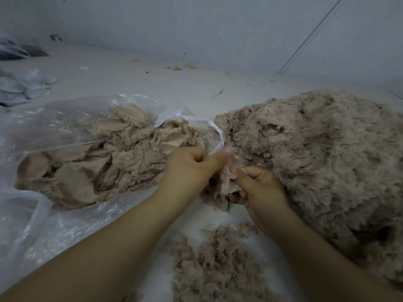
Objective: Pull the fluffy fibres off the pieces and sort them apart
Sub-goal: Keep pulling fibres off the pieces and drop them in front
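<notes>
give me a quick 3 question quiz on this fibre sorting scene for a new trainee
1. True or false: both hands grip the same fluffy piece.
2. Where do the flat-backed pieces lie? A) in the clear plastic bag B) stacked against the wall C) on the big fluffy heap
3. Fill in: the small pile of loose fibres lies between the person's two ____.

Key
1. True: the left hand and right hand both pinch it.
2. A
3. forearms
</notes>
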Tool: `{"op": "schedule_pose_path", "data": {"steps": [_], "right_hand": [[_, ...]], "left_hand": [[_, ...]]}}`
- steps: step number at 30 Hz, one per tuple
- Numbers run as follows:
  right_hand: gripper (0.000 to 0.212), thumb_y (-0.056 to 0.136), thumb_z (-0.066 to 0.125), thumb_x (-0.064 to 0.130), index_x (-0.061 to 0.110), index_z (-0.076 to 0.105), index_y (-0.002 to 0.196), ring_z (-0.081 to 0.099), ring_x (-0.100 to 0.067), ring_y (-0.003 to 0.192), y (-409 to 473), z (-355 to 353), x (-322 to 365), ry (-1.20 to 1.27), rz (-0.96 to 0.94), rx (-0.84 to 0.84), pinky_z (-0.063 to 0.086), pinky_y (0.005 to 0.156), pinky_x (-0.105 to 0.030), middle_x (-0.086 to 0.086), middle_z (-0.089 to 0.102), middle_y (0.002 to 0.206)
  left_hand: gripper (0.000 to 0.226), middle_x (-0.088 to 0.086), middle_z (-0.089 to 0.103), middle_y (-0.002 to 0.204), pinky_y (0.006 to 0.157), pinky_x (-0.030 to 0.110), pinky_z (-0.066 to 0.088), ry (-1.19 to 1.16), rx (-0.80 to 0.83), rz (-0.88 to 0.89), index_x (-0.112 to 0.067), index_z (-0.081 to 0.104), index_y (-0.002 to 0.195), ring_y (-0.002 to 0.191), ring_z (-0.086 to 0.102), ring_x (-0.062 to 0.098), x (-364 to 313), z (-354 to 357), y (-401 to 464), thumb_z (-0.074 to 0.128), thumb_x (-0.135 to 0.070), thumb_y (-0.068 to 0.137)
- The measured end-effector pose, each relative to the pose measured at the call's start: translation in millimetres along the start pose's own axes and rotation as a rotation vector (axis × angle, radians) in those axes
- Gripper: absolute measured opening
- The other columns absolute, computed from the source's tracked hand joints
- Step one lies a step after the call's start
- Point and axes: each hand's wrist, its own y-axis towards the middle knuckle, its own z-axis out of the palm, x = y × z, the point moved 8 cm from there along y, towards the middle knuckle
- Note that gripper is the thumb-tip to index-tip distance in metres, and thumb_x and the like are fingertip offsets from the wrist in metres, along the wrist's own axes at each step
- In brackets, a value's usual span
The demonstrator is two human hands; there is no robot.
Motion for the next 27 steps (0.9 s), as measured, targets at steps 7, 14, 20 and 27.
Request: {"op": "schedule_pose_path", "data": {"steps": [7,14,20,27], "right_hand": [[0.023,0.074,0.066,0.035,0.016,0.075,0.067,0.052,-0.004,0.046,0,-3,-1,0.055,0.013,-0.008,0.049,0.050,-0.020,0.003,0.058,0.050],[0.025,0.072,0.069,0.031,0.007,0.064,0.067,0.047,-0.008,0.043,2,-9,-5,0.105,0.047,-0.072,0.048,0.047,-0.021,0.003,0.042,0.043],[0.025,0.073,0.069,0.036,0.016,0.069,0.059,0.045,-0.006,0.044,3,-8,-6,0.080,0.017,-0.045,0.048,0.050,-0.022,0.004,0.042,0.044],[0.033,0.075,0.066,0.032,0.017,0.053,0.048,0.045,-0.009,0.044,2,-9,-4,0.121,-0.007,-0.070,0.047,0.047,-0.021,0.003,0.039,0.045]], "left_hand": [[0.035,0.007,0.056,0.043,0.038,0.016,0.036,0.063,0.218,-0.112,-0.001,0.062,0.054,0.032,0.046,0.010,5,13,-2,0.079,-0.017,0.080],[0.029,0.012,0.054,0.052,0.040,0.021,0.034,0.067,0.024,-0.170,0.005,0.058,0.063,0.036,0.040,0.012,12,-6,5,0.061,-0.010,0.088],[0.037,-0.001,0.052,0.049,0.041,0.018,0.034,0.199,0.140,0.030,-0.001,0.062,0.066,0.041,0.042,0.007,-4,9,-2,0.080,-0.030,0.079],[0.036,0.003,0.050,0.042,0.039,0.016,0.032,-0.003,-0.036,-0.137,0.008,0.059,0.069,0.034,0.037,0.009,11,-12,8,0.057,-0.014,0.097]]}}
